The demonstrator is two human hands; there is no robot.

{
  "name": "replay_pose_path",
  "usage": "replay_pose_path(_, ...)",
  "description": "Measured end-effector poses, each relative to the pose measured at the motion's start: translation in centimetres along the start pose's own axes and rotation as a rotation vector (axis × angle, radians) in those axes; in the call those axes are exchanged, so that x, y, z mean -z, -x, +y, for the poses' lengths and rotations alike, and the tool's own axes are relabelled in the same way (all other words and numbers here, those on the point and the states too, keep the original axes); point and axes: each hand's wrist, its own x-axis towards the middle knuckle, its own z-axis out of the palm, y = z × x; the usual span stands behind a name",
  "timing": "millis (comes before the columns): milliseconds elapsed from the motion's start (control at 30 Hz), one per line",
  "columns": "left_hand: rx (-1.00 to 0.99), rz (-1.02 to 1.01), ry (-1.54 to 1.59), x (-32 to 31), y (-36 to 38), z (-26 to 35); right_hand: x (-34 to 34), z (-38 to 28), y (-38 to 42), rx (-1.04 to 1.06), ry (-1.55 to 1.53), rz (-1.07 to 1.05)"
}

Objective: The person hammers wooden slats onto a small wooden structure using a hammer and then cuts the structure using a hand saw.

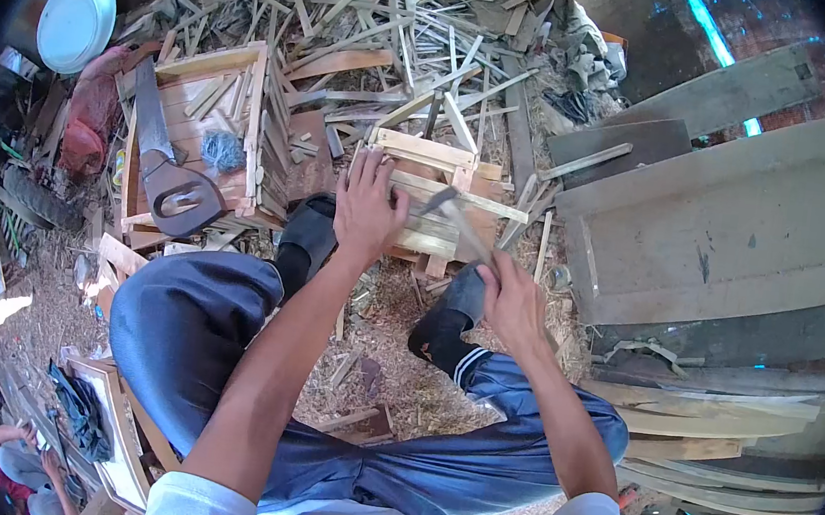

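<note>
Sawdust, shavings and offcuts cover the floor (382,355), and a tangled heap of thin wood strips (406,31) lies beyond the person's feet. Wide boards (728,225) lean or lie along the right side, with stacked planks (708,414) nearer the person. Blue-white light comes through narrow gaps at upper right.

To the left stands an open slatted wooden crate (257,131). It contains short wood pieces (213,96) and a clear bag (223,150) with small dark bluish contents too fine to make out. A handsaw (152,120) lies over the crate's left part, its dark handle toward the person. Further left are a pale round basin (76,22), a red sack (87,128) and a tyre (36,201). At lower left another person (33,469) is partly in view.

Between the seated person's feet is a small wooden frame (429,149) with slats. The left hand (370,198) rests on its left side, its grip open with fingers extended. The right hand (516,304) has its grip closed round the handle of a hammer (466,228), whose dark head is over the slats; whether it touches them is unclear.
</note>
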Motion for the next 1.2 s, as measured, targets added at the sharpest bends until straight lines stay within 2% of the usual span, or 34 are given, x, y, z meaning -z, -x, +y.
replay_pose_path(133,-0.011,0.022,0.027,-0.1,0.1,0.1,-0.8,0.1,0.5,0.014,-0.083,0.098)
replay_pose_path(233,-0.019,0.033,0.025,0.0,0.1,0.1,0.1,-0.6,0.9,-0.05,-0.194,-0.016)
replay_pose_path(300,-0.023,0.035,0.025,-0.2,0.3,0.3,-0.2,0.5,0.7,-0.051,-0.15,-0.002)
replay_pose_path(367,-0.022,0.051,0.023,-0.2,-0.1,0.2,-0.3,0.9,0.4,-0.038,-0.104,0.017)
replay_pose_path(433,-0.02,0.036,0.042,0.1,0.1,0.1,0.2,-0.2,0.9,0.09,-0.166,0.087)
replay_pose_path(467,-0.021,0.034,0.044,0.0,0.2,0.1,0.0,0.1,0.8,0.088,-0.164,0.087)
replay_pose_path(533,-0.016,0.043,0.046,-0.3,0.1,0.2,-0.4,0.7,0.2,-0.164,-0.196,-0.029)
replay_pose_path(567,-0.023,0.045,0.048,-0.5,0.0,0.3,-0.2,0.9,0.4,-0.166,-0.196,-0.022)
replay_pose_path(667,-0.008,0.033,0.007,-0.3,0.3,-0.1,0.3,0.0,0.6,-0.094,-0.273,0.007)
replay_pose_path(733,-0.01,0.037,0.039,-0.4,0.1,0.0,-0.1,0.2,0.9,0.048,-0.251,0.13)
replay_pose_path(867,-0.004,0.02,0.011,-0.6,-0.3,-0.1,-0.1,1.3,0.1,-0.016,-0.1,0.001)
replay_pose_path(933,-0.023,0.037,0.037,-0.6,0.0,-0.4,0.4,0.7,0.9,0.187,-0.107,0.053)
replay_pose_path(967,-0.021,0.034,0.04,-0.6,0.2,-0.3,0.1,1.2,0.9,0.185,-0.105,0.049)
replay_pose_path(1033,-0.017,0.04,0.044,-0.4,0.1,0.1,-0.5,2.5,0.5,0.039,-0.064,0.034)
replay_pose_path(1200,-0.006,0.024,0.03,-0.1,0.3,0.0,0.3,2.3,0.5,0.005,-0.124,0.032)
